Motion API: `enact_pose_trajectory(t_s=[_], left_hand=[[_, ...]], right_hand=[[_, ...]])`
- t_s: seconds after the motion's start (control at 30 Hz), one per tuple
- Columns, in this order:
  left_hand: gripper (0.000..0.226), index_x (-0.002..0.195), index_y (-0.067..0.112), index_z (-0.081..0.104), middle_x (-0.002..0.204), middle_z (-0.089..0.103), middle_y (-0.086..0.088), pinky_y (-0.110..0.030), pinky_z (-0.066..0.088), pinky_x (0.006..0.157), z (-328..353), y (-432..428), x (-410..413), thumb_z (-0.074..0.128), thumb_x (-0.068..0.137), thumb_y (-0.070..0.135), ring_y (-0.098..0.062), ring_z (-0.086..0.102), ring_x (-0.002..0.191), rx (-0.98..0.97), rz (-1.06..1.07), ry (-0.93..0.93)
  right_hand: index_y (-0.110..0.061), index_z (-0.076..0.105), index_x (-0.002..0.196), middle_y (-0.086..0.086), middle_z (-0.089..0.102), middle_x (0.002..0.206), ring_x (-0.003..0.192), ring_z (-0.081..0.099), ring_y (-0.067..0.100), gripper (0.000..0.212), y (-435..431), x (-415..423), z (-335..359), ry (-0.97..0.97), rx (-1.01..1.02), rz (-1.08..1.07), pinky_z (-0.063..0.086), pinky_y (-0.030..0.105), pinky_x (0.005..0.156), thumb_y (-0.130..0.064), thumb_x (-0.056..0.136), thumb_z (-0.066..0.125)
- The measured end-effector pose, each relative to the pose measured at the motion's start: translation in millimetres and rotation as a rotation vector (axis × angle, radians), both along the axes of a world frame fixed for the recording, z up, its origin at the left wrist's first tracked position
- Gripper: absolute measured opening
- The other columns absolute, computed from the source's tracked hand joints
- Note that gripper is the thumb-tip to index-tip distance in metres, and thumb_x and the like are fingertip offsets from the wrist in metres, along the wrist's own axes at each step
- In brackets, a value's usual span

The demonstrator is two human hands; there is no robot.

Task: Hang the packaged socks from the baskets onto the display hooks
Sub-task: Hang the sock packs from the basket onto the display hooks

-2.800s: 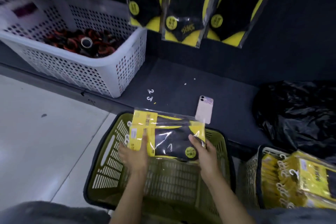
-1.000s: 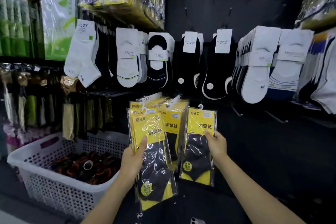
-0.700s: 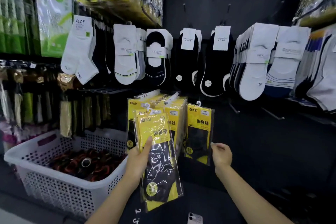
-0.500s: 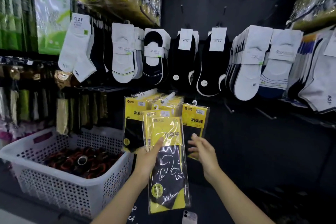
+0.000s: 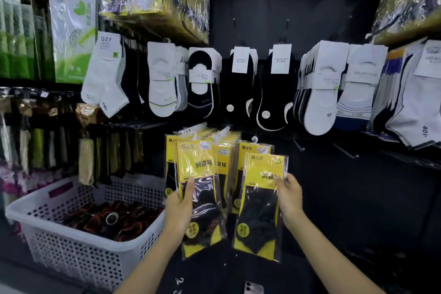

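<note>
Each hand holds a yellow-and-black sock pack in clear plastic. My left hand (image 5: pixel 180 207) grips one sock pack (image 5: pixel 200 196) by its left edge, thumb on the front. My right hand (image 5: pixel 288 194) pinches a second sock pack (image 5: pixel 260 207) at its right edge and holds it upright. Both packs hang in front of the hooks (image 5: pixel 223 132) that carry several matching yellow packs (image 5: pixel 226 157). One more yellow pack (image 5: pixel 253 148) hangs alone on a hook right behind the right-hand pack.
A white perforated basket (image 5: pixel 78 250) with red and black items stands at lower left. White and black socks (image 5: pixel 241 83) hang in a row above. Bare hooks (image 5: pixel 346 151) stick out to the right. A phone (image 5: pixel 254 288) and small white hangers (image 5: pixel 179 281) lie below.
I looked up from the green basket to the display wall. My right hand left the hung pack and took one pack off the left hand's stack, drawing it to the right.
</note>
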State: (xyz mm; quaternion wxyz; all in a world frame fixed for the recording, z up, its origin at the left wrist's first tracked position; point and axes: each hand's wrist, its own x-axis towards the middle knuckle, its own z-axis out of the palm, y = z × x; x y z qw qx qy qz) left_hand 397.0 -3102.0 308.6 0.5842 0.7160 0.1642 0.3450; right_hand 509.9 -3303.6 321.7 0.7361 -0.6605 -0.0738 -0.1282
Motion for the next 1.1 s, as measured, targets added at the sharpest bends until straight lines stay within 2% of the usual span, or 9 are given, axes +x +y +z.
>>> enact_pose_trajectory(t_s=[0.1, 0.23, 0.37, 0.47, 0.57, 0.63, 0.77, 0.97, 1.1], left_hand=[[0.055, 0.054, 0.018, 0.019, 0.048, 0.016, 0.002, -0.027, 0.018, 0.047, 0, 8, -2, 0.046, 0.093, 0.046, -0.013, 0.017, 0.043, -0.001, 0.031, 0.000], [0.053, 0.056, 0.018, 0.020, 0.051, 0.017, 0.001, -0.027, 0.020, 0.049, -4, 11, 0, 0.046, 0.093, 0.047, -0.013, 0.020, 0.046, -0.013, 0.054, 0.002], [0.053, 0.057, 0.017, 0.021, 0.053, 0.019, 0.000, -0.029, 0.021, 0.049, -4, 15, 5, 0.046, 0.092, 0.048, -0.013, 0.021, 0.048, -0.026, 0.050, 0.009], [0.053, 0.057, 0.018, 0.020, 0.052, 0.018, 0.000, -0.028, 0.022, 0.049, -5, 15, 8, 0.046, 0.093, 0.047, -0.013, 0.021, 0.047, -0.024, 0.038, 0.004], [0.056, 0.053, 0.019, 0.019, 0.045, 0.017, 0.005, -0.021, 0.022, 0.044, -7, 13, 9, 0.047, 0.093, 0.046, -0.009, 0.018, 0.041, -0.028, 0.019, -0.001], [0.056, 0.054, 0.018, 0.019, 0.044, 0.016, 0.006, -0.021, 0.021, 0.043, -9, 10, 11, 0.048, 0.093, 0.046, -0.009, 0.018, 0.041, -0.034, 0.011, 0.016], [0.055, 0.053, 0.021, 0.019, 0.042, 0.015, 0.011, -0.021, 0.020, 0.044, -15, -3, 13, 0.048, 0.091, 0.047, -0.007, 0.018, 0.040, -0.064, -0.053, 0.020], [0.053, 0.053, 0.020, 0.025, 0.035, 0.021, 0.010, -0.017, 0.024, 0.040, -24, -41, 25, 0.049, 0.087, 0.053, -0.005, 0.024, 0.036, 0.017, -0.149, 0.038], [0.034, 0.063, 0.024, 0.048, 0.045, 0.044, 0.014, -0.011, 0.033, 0.048, -26, -61, 32, 0.048, 0.083, 0.050, 0.002, 0.042, 0.043, 0.031, -0.305, -0.058]], right_hand=[[-0.007, 0.059, 0.104, 0.002, 0.066, 0.095, 0.081, 0.061, 0.009, 0.013, 6, 16, 12, -0.038, -0.021, -0.024, 0.047, 0.020, 0.069, -0.010, 0.098, 0.048], [-0.005, 0.059, 0.100, 0.004, 0.064, 0.090, 0.080, 0.059, 0.015, 0.013, 19, 37, 18, -0.044, -0.125, -0.017, 0.046, 0.024, 0.068, -0.012, 0.098, 0.048], [-0.010, 0.059, 0.092, -0.005, 0.060, 0.077, 0.071, 0.056, 0.009, 0.009, 23, 52, 12, 0.005, -0.146, -0.038, 0.040, 0.017, 0.057, -0.015, 0.096, 0.054], [-0.009, 0.062, 0.094, -0.001, 0.064, 0.082, 0.075, 0.060, 0.010, 0.012, 19, 59, 1, 0.108, -0.100, -0.058, 0.047, 0.021, 0.064, -0.020, 0.091, 0.063], [-0.005, 0.065, 0.096, 0.012, 0.068, 0.095, 0.089, 0.064, 0.024, 0.015, 10, 60, -18, 0.267, -0.051, -0.146, 0.055, 0.040, 0.083, -0.017, 0.088, 0.067], [-0.003, 0.066, 0.098, 0.014, 0.067, 0.096, 0.086, 0.062, 0.025, 0.016, 4, 54, -29, 0.320, -0.040, -0.186, 0.054, 0.041, 0.084, -0.015, 0.089, 0.066], [-0.004, 0.062, 0.101, 0.011, 0.066, 0.095, 0.083, 0.062, 0.021, 0.016, -2, 30, -35, 0.295, -0.037, -0.001, 0.054, 0.031, 0.072, -0.018, 0.094, 0.058], [-0.010, 0.066, 0.102, 0.003, 0.072, 0.092, 0.083, 0.068, 0.016, 0.027, 10, -15, -23, 0.184, -0.143, 0.395, 0.055, 0.026, 0.070, -0.033, 0.095, 0.054], [-0.016, 0.067, 0.087, 0.005, 0.074, 0.091, 0.090, 0.069, 0.020, 0.015, 10, -24, -26, 0.073, -0.132, 0.356, 0.054, 0.033, 0.082, -0.029, 0.092, 0.061]])
